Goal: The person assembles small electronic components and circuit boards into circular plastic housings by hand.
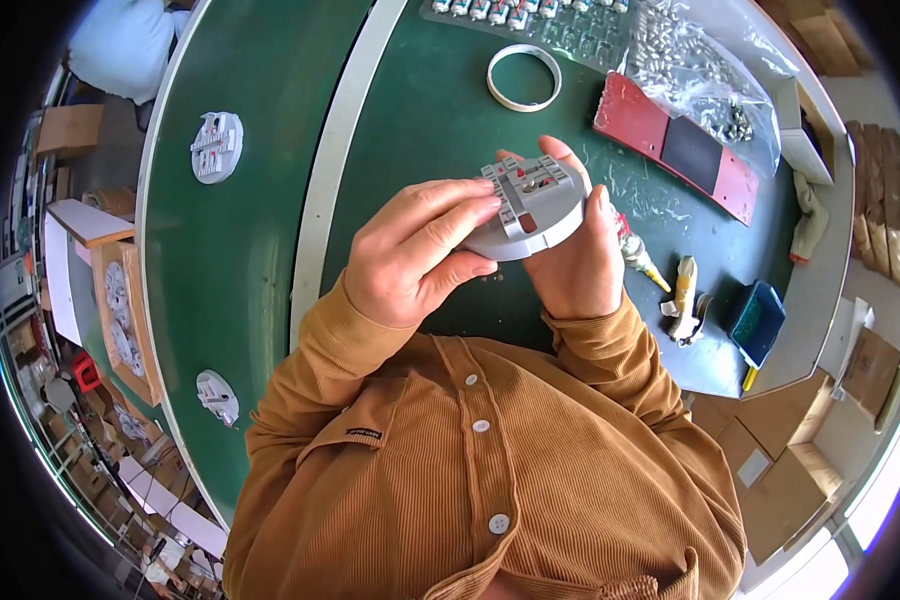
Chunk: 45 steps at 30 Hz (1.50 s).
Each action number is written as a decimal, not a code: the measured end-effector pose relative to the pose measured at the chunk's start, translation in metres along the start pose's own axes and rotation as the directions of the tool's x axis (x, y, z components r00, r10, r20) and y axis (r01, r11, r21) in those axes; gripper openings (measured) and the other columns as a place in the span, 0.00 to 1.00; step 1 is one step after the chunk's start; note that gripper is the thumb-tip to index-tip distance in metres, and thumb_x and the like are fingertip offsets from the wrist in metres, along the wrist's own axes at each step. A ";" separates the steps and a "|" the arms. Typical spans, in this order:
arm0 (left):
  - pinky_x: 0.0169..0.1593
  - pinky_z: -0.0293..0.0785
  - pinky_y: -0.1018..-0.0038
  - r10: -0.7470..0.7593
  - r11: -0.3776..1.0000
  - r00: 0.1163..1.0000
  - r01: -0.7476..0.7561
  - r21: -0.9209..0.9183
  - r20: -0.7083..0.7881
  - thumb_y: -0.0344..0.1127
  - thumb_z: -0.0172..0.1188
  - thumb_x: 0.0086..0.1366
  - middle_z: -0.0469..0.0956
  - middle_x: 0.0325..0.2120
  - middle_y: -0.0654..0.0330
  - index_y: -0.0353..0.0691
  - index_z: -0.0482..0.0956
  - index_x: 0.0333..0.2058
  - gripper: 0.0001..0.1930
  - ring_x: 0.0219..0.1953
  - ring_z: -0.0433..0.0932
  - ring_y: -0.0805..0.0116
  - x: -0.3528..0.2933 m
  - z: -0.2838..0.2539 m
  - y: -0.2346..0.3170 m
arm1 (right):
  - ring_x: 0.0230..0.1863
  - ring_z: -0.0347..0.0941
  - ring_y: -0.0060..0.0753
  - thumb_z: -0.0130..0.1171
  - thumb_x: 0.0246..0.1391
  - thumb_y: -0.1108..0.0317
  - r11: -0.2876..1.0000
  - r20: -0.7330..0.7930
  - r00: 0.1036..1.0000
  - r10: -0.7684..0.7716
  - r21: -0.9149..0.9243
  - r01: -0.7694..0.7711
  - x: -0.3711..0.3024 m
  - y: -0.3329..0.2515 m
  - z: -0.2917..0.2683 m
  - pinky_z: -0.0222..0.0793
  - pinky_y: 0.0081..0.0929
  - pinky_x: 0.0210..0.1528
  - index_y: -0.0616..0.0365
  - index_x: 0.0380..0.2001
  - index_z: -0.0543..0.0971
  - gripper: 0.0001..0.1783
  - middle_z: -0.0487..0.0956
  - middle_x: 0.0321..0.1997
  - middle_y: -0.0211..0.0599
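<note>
A round grey plastic housing point(530, 228) is held between both hands above the green table, its slotted, ribbed face tilted up. Small red parts show among the slots. My left hand point(410, 250) pinches its left side, with the fingertips on the ribbed block and the thumb below at the rim. My right hand point(582, 262) cradles the opposite side, fingers behind and thumb against the right edge. Part of the housing's underside is hidden by my hands.
Two similar round units, one farther point(217, 150) and one nearer point(216, 398), lie on the green strip at left. A white ring point(493, 88), a red-and-black block point(692, 155), a bag of small metal parts point(685, 65), yellow-tipped tools and a blue tray point(756, 325) lie right.
</note>
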<state>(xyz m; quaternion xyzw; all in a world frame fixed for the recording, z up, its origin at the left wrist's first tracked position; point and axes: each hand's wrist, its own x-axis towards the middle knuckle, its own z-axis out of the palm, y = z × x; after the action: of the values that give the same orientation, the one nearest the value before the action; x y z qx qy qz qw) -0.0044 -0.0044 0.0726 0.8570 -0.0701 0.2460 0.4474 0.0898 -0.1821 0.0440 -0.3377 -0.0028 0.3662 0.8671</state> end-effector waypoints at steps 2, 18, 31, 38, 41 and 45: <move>0.60 0.81 0.61 -0.015 1.000 0.999 0.016 -0.022 0.044 0.41 0.71 0.68 0.82 0.58 0.47 0.31 0.84 0.56 0.24 0.54 0.83 0.50 0.001 -0.005 -0.003 | 0.69 0.74 0.55 0.47 0.73 0.32 1.000 0.031 1.000 0.003 -0.009 -0.003 0.002 0.002 -0.009 0.74 0.54 0.67 0.49 0.75 0.65 0.41 0.75 0.69 0.54; 0.71 0.66 0.55 -0.259 0.526 0.861 0.506 0.683 -0.438 0.53 0.66 0.71 0.72 0.70 0.50 0.51 0.84 0.60 0.23 0.66 0.75 0.50 -0.074 -0.197 -0.234 | 0.49 0.84 0.40 0.54 0.77 0.50 0.969 -0.131 0.991 -0.022 -0.246 -0.011 0.023 -0.021 -0.017 0.82 0.30 0.46 0.57 0.56 0.78 0.22 0.81 0.56 0.48; 0.62 0.73 0.55 -0.172 0.259 0.761 0.648 0.717 -0.626 0.54 0.69 0.66 0.75 0.67 0.52 0.49 0.83 0.60 0.27 0.57 0.79 0.49 -0.082 -0.183 -0.217 | 0.41 0.80 0.28 0.58 0.70 0.72 0.478 0.031 0.908 -0.417 -0.843 0.248 0.051 -0.035 -0.003 0.77 0.22 0.41 0.61 0.57 0.79 0.15 0.81 0.54 0.42; 0.63 0.75 0.57 -0.174 0.199 0.640 0.768 0.609 -0.749 0.58 0.73 0.61 0.74 0.65 0.52 0.48 0.81 0.61 0.34 0.59 0.77 0.45 -0.103 -0.183 -0.226 | 0.43 0.83 0.41 0.63 0.65 0.65 -0.214 0.519 0.831 -0.200 -0.851 0.480 0.160 -0.018 0.062 0.79 0.35 0.47 0.61 0.63 0.78 0.25 0.84 0.55 0.43; 0.64 0.74 0.57 -0.146 0.259 0.614 0.781 0.569 -0.776 0.55 0.74 0.59 0.75 0.65 0.52 0.48 0.81 0.62 0.34 0.60 0.77 0.46 -0.106 -0.176 -0.211 | 0.45 0.84 0.48 0.63 0.64 0.60 -0.344 0.494 0.862 -0.111 -0.833 0.433 0.225 0.002 0.102 0.79 0.40 0.50 0.59 0.63 0.78 0.27 0.86 0.54 0.46; 0.65 0.74 0.57 -0.107 0.434 0.638 0.720 0.542 -0.762 0.46 0.76 0.55 0.75 0.65 0.51 0.46 0.80 0.62 0.35 0.61 0.76 0.47 -0.100 -0.163 -0.178 | 0.46 0.84 0.52 0.62 0.64 0.60 -0.521 0.429 0.889 0.162 -0.728 0.446 0.280 0.021 0.133 0.80 0.41 0.51 0.57 0.61 0.80 0.25 0.86 0.54 0.44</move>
<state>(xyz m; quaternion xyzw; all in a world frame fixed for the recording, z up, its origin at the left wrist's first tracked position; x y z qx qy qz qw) -0.0891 0.2218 -0.0281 0.8106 0.4349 0.3898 0.0422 0.2476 0.0843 0.0659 -0.8327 -0.5218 0.0896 0.1622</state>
